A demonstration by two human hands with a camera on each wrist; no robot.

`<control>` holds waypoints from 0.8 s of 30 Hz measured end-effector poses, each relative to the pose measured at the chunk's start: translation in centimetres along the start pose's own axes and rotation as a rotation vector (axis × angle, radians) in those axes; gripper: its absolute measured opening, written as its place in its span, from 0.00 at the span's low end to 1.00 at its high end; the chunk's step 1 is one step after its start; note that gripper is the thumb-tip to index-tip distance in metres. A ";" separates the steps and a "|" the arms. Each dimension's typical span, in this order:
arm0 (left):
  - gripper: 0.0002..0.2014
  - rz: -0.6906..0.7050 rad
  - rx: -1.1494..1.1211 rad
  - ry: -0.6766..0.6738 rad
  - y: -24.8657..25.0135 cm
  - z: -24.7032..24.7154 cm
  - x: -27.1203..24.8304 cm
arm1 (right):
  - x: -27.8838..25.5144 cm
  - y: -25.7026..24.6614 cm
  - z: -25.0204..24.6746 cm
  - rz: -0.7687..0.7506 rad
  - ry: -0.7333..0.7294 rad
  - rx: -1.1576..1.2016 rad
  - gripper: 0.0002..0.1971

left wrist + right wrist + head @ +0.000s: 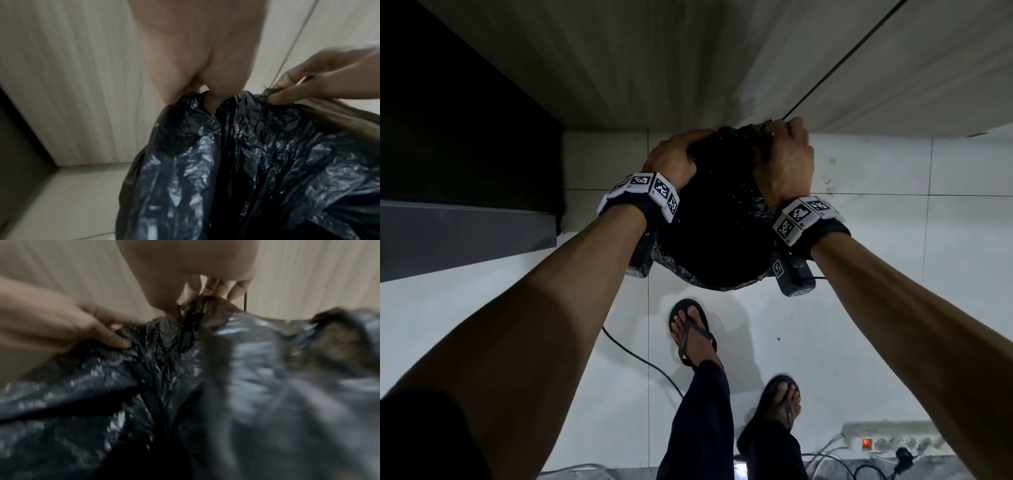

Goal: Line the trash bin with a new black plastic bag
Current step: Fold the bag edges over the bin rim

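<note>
Black plastic bag (717, 219) sits on the white tile floor (859, 308) right up against the pale wood-grain cabinet (654, 68), spread wide w/ its mouth open; the inside reads as plain dark, can't tell any contents. Trash bin itself isn't distinguishable: the bag covers whatever is under it, so can't say if plastic is over a rim. Left hand (671, 157) grips the far-left part of the bag's top edge, fingers curled into bunched plastic. Right hand (786, 154) grips the far-right part, fingers & thumb pinched on a gathered fold, near the cabinet door seam. Hands are near each other, w/ crinkled plastic between them. Wrist views are blurry but show the same holds. Both feet in dark flip-flops (693, 330) stand just behind the bag. Power strip (887, 440) w/ red lit switch lies bottom right, and a black cable (640, 359) runs across the floor.
</note>
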State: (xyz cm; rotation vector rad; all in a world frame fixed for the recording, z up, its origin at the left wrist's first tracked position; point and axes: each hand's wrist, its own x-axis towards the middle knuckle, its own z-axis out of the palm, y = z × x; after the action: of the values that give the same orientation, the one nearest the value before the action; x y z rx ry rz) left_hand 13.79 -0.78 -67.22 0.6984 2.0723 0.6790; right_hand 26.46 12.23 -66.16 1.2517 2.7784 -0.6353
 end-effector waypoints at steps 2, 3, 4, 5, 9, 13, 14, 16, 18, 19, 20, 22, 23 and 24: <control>0.30 0.000 -0.026 0.002 0.0 0.0 -0.2 | -0.2 -0.6 0.2 0.001 0.060 0.132 0.18; 0.30 -0.001 -0.041 0.006 0.0 0.0 -0.3 | -0.4 -0.9 0.2 0.006 0.086 0.210 0.18; 0.31 -0.005 -0.055 0.007 0.0 0.0 -0.4 | -0.7 -1.2 0.2 0.003 0.092 0.278 0.19; 0.31 -0.014 -0.063 0.006 0.0 0.0 -0.5 | -0.9 -1.4 0.3 -0.019 0.079 0.307 0.20; 0.33 -0.032 -0.100 0.031 -0.4 0.1 -0.8 | -1.7 -0.9 1.1 -0.220 0.013 -0.058 0.25; 0.32 -0.042 -0.111 0.052 -0.9 0.4 -0.8 | -1.4 0.7 2.3 -0.195 -0.096 -0.049 0.25; 0.32 -0.047 -0.116 0.062 -1.1 0.5 -0.8 | -1.3 1.0 2.5 -0.200 -0.105 -0.015 0.24; 0.32 -0.062 -0.139 0.084 -1.5 0.8 -1.2 | -1.3 1.7 2.2 -0.197 -0.111 0.051 0.21; 0.32 -0.073 -0.168 0.116 -2.1 1.1 -1.6 | -1.4 2.5 1.6 -0.148 -0.112 0.126 0.19; 0.31 -0.081 -0.184 0.136 -2.4 1.2 -1.8 | -1.6 3.0 1.4 -0.118 -0.105 0.140 0.18; 0.30 -0.087 -0.202 0.152 -2.6 1.2 -2.0 | -1.8 3.7 1.2 -0.098 -0.093 0.137 0.18; 0.29 -0.100 -0.231 0.169 -2.9 1.3 -2.4 | -2.6 4.8 1.3 -0.097 -0.073 0.106 0.18; 0.29 -0.100 -0.234 0.174 -2.9 1.3 -2.5 | -2.9 5.2 1.3 -0.105 -0.067 0.094 0.18; 0.29 -0.100 -0.236 0.178 -2.9 1.4 -2.6 | -3.1 5.5 1.3 -0.112 -0.067 0.084 0.18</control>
State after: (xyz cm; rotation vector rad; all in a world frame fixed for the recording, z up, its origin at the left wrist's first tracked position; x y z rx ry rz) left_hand 15.60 -4.28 -68.54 0.4104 2.1258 0.9379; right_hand 32.32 12.79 -68.72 1.0721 2.8091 -0.7942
